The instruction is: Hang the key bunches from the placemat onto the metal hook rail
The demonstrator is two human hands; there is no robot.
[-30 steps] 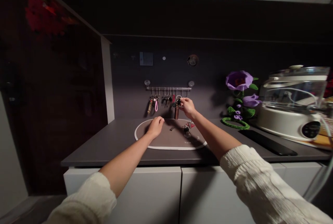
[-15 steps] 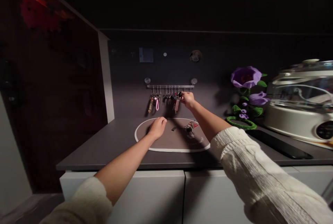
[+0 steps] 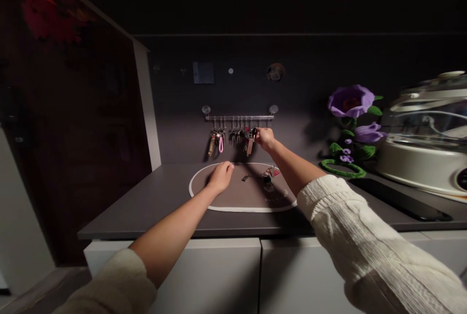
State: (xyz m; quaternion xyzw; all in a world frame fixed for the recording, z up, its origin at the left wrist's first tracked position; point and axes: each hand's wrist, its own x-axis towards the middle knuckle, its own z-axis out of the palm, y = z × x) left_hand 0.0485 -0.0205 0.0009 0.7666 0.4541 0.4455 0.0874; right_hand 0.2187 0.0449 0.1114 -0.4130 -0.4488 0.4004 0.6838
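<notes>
My right hand (image 3: 265,138) is raised to the right part of a clear hook rail (image 3: 239,118) on the wall, thumb and fingers pinched on a dark-headed key (image 3: 254,132). Beside it hangs a pinkish-tan tag (image 3: 250,147), close to other hanging keys. Further left on the hooks are small keys (image 3: 236,136), a pink loop strap (image 3: 221,144) and a brown lettered fob (image 3: 211,145). My left hand (image 3: 221,177) rests with curled fingers on the left of an oval brown mat (image 3: 233,202). Keys with a black fob (image 3: 267,178) and a small dark piece (image 3: 245,178) lie on the mat.
Purple artificial flowers (image 3: 352,102) in a green ring stand at the right of the counter. A black phone-like slab (image 3: 401,200) lies before a cream appliance with a clear lid (image 3: 419,153). White cabinet doors (image 3: 204,275) are below the counter edge.
The view has shifted slightly. My right hand keeps its pinch at the rail with almost no movement, and my left hand stays on the mat.
</notes>
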